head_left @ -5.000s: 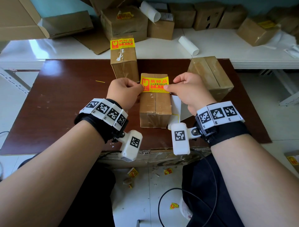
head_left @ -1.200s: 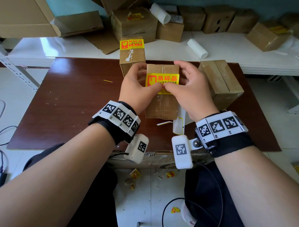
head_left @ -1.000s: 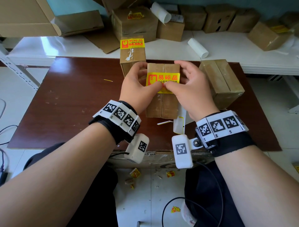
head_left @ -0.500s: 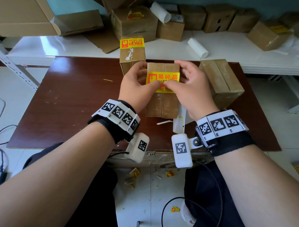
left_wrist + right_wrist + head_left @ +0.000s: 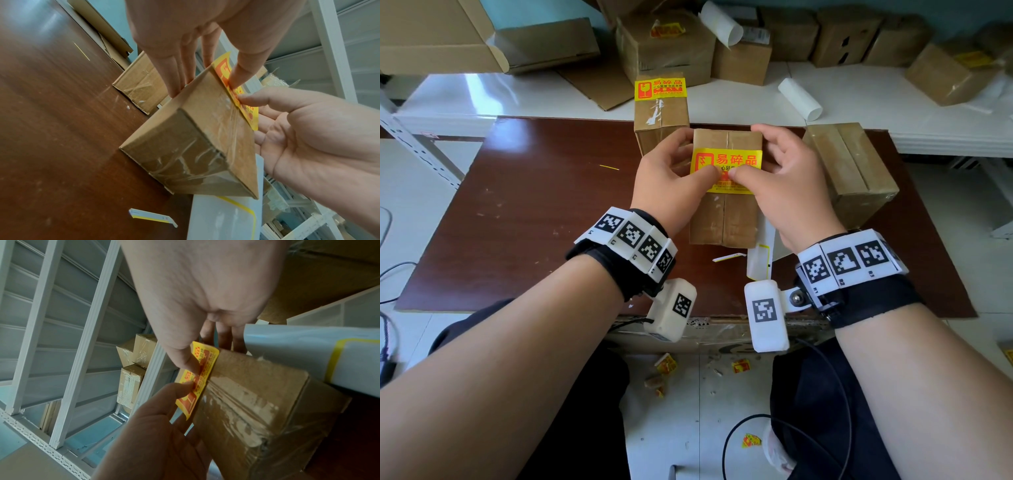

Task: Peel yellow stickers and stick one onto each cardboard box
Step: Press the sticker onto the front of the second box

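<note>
A taped cardboard box (image 5: 724, 219) stands mid-table with a yellow sticker (image 5: 726, 161) lying on its top. My left hand (image 5: 674, 171) and right hand (image 5: 784, 185) flank it. Both thumbs press the sticker's middle, tips almost touching. In the left wrist view the left thumb (image 5: 238, 76) pushes on the sticker (image 5: 225, 68) while straight fingers (image 5: 179, 81) lie along the box (image 5: 195, 138) side. The right wrist view shows the right thumb (image 5: 187, 360) on the sticker (image 5: 206, 368), whose left corner stands off the box (image 5: 257, 394).
Behind stands a box (image 5: 661, 116) that carries a sticker (image 5: 660, 89); a bare box (image 5: 849, 168) sits to the right. White backing sheet (image 5: 760, 257) and a peeled strip (image 5: 729, 257) lie near the front of the brown table (image 5: 534, 205). Several boxes crowd the white shelf (image 5: 859, 92).
Five seconds ago both hands held the sticker by its ends above the box; now it lies on the top. Over the last second the thumbs crept together at its middle.
</note>
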`<act>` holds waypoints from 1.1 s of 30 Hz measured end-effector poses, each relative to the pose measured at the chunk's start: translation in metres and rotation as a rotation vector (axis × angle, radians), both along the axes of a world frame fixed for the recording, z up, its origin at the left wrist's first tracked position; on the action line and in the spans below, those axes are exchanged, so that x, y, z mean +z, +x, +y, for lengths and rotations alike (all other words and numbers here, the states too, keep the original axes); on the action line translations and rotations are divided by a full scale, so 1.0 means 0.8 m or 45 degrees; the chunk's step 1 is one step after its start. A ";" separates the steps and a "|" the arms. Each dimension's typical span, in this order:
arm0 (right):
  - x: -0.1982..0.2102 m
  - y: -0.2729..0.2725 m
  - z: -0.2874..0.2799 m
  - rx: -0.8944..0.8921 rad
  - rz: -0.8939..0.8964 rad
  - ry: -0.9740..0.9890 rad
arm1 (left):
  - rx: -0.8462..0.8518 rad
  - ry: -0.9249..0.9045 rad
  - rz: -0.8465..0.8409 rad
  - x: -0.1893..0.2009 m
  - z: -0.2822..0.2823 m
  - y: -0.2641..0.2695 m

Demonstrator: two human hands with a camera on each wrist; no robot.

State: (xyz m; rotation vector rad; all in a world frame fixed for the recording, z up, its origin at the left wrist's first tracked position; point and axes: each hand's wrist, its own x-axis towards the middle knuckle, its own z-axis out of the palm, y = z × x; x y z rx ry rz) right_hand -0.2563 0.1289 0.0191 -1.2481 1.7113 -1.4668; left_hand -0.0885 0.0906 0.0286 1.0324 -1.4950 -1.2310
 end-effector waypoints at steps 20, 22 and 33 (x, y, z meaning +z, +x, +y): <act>0.009 0.005 0.006 -0.022 -0.040 0.026 | -0.023 0.009 0.053 0.000 -0.002 -0.001; 0.010 0.006 0.007 -0.021 -0.047 0.028 | -0.020 0.015 0.060 0.000 -0.002 -0.001; 0.019 0.006 0.013 0.032 -0.045 0.052 | -0.019 0.031 0.088 0.001 -0.002 -0.002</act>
